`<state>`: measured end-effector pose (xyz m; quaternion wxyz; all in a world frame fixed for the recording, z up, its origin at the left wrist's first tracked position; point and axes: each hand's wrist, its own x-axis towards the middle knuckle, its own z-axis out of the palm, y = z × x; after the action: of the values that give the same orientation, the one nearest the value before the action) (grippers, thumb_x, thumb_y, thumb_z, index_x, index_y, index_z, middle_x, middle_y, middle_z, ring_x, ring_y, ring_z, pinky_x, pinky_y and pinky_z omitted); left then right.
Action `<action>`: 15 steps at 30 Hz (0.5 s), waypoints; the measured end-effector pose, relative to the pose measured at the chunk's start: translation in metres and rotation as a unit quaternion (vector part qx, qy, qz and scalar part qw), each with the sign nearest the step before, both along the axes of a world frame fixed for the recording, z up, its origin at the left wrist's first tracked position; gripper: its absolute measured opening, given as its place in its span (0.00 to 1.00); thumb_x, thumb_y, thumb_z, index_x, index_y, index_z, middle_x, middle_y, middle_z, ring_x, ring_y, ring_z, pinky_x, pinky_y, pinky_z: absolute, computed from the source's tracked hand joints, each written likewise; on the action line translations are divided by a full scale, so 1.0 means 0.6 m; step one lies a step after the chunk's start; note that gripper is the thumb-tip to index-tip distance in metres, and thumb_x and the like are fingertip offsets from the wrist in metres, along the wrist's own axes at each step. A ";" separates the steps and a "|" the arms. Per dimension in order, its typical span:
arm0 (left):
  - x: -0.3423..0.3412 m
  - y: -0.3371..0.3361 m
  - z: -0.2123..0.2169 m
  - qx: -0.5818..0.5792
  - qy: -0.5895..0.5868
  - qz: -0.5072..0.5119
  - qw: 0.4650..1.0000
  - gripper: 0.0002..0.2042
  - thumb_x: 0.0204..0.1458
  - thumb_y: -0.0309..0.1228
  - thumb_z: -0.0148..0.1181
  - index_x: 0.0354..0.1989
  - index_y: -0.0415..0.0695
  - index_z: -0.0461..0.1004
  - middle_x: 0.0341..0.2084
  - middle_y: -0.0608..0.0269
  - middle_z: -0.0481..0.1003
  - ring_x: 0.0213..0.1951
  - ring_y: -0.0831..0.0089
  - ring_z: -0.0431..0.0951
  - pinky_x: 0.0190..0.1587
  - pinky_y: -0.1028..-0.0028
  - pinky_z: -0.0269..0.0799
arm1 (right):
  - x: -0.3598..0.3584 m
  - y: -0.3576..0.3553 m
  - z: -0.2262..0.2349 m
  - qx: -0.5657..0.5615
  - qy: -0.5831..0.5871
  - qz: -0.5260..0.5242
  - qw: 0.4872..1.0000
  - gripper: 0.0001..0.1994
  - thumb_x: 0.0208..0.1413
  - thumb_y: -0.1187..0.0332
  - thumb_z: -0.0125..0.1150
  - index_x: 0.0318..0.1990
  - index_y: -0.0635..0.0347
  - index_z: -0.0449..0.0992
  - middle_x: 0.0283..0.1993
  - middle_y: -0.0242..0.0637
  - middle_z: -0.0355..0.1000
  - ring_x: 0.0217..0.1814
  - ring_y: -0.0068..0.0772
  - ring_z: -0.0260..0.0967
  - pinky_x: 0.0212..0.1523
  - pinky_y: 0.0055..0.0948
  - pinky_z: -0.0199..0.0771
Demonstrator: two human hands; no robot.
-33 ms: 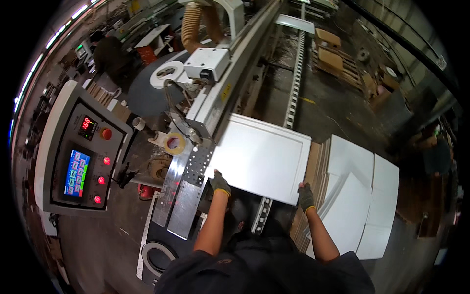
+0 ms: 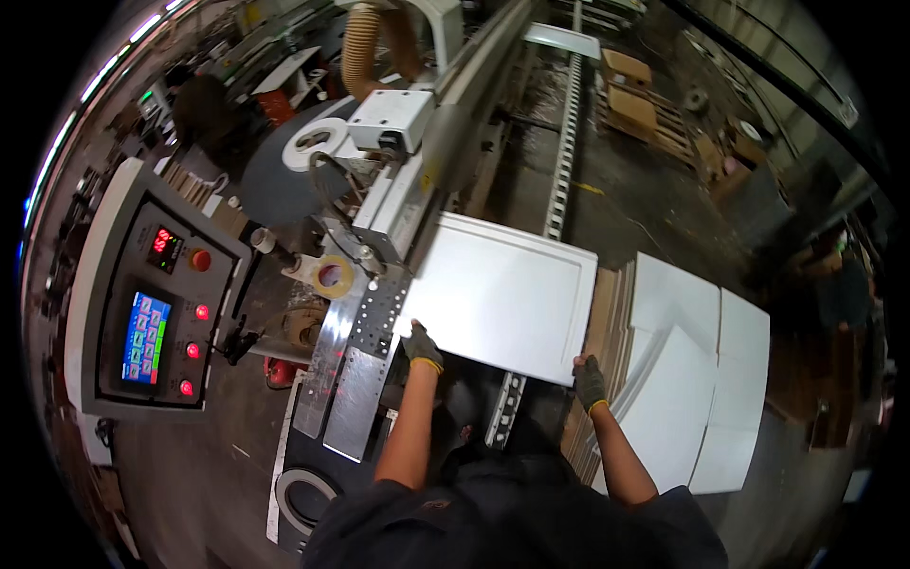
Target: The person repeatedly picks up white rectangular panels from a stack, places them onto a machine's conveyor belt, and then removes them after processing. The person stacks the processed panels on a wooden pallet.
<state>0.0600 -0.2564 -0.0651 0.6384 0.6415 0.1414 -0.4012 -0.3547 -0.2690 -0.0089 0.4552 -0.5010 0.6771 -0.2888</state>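
Note:
A white rectangular panel [image 2: 498, 299] with a raised border line lies flat across the roller track, its left edge against the machine's metal bed. My left hand [image 2: 422, 347], in a grey-green glove with a yellow cuff, is closed on the panel's near left corner, fingertips bare. At the near right corner my right hand [image 2: 589, 379], gloved alike, grips the edge. The fingers beneath the panel are hidden. Left of the panel is a perforated metal plate [image 2: 377, 313], with a roll of yellowish tape [image 2: 332, 276] beside the machine head [image 2: 391, 120].
A stack of white panels [image 2: 673, 375] stands to the right. The control box [image 2: 152, 294] with a lit screen is at the left. Beyond the panel, a roller track [image 2: 563, 152] runs away from me. Cardboard pieces [image 2: 630, 106] lie on a pallet; another person [image 2: 202, 109] is far left.
The view has shifted very slightly. Both hands stay at the panel's near corners, and the panel keeps nearly the same place against the machine bed.

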 end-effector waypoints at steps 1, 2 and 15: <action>0.021 -0.016 -0.016 -0.014 -0.003 -0.027 1.000 0.22 0.58 0.51 0.56 0.44 0.42 0.73 0.22 0.69 0.68 0.21 0.76 0.61 0.24 0.72 0.59 | -0.028 0.034 -0.030 -0.006 0.076 0.025 0.997 0.17 0.62 0.57 0.55 0.49 0.59 0.69 0.41 0.37 0.76 0.44 0.34 0.73 0.47 0.32 0.71; 0.044 -0.026 -0.031 -0.025 -0.008 -0.053 0.998 0.22 0.58 0.53 0.56 0.43 0.43 0.73 0.21 0.69 0.68 0.21 0.76 0.61 0.24 0.71 0.60 | -0.054 0.074 -0.050 -0.016 -0.006 0.069 0.997 0.18 0.60 0.56 0.58 0.49 0.60 0.69 0.43 0.40 0.76 0.49 0.39 0.74 0.50 0.33 0.71; -0.211 0.188 -0.070 -0.140 -0.292 -0.563 0.761 0.20 0.58 0.41 0.58 0.52 0.40 0.65 0.46 0.53 0.70 0.50 0.57 0.71 0.55 0.65 0.67 | -0.304 0.533 -0.181 0.164 0.051 -0.066 0.983 0.15 0.57 0.55 0.57 0.40 0.57 0.74 0.35 0.36 0.74 0.33 0.39 0.71 0.36 0.36 0.71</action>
<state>-0.0664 -0.1435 -0.1070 0.3911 0.5949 -0.4962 -0.4969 -0.5371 0.0507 -0.1174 0.4755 -0.3880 0.7693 -0.1774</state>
